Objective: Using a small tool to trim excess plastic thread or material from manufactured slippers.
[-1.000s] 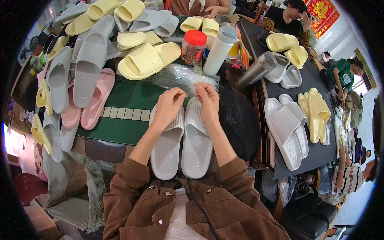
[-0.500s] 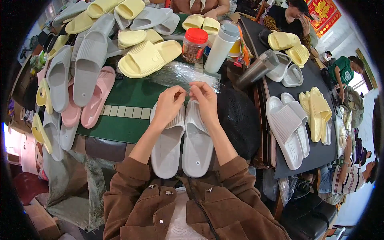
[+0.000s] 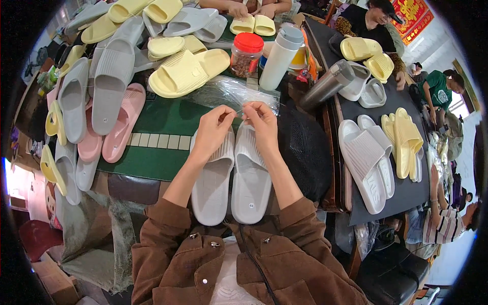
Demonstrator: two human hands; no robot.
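Two grey slippers [image 3: 209, 195] [image 3: 252, 195] lie side by side at the table's near edge, toes pointing away from me. Over their ribbed straps, my left hand [image 3: 215, 131] and my right hand [image 3: 260, 124] meet with thumbs and fingertips pinched. A thin, pale strand [image 3: 239, 111] runs between the fingertips; it is too fine to make out fully. Both hands partly cover the slippers' front ends. Just beyond the fingers lies a pile of clear thin plastic strands [image 3: 223, 91], next to a yellow slipper [image 3: 185, 73].
Grey, yellow and pink slippers [image 3: 122, 122] are heaped at the left. A red-lidded jar [image 3: 246, 55] and a white bottle [image 3: 281, 58] stand ahead. A steel tumbler [image 3: 328, 85] leans at the right, beside a black table [image 3: 366, 208] bearing more slippers. Other people sit across and to the right.
My fingertips have shifted slightly, and the strand between them shows more plainly. Across the table, a person's hands have come to the small yellow slippers. The slippers before me stay in place.
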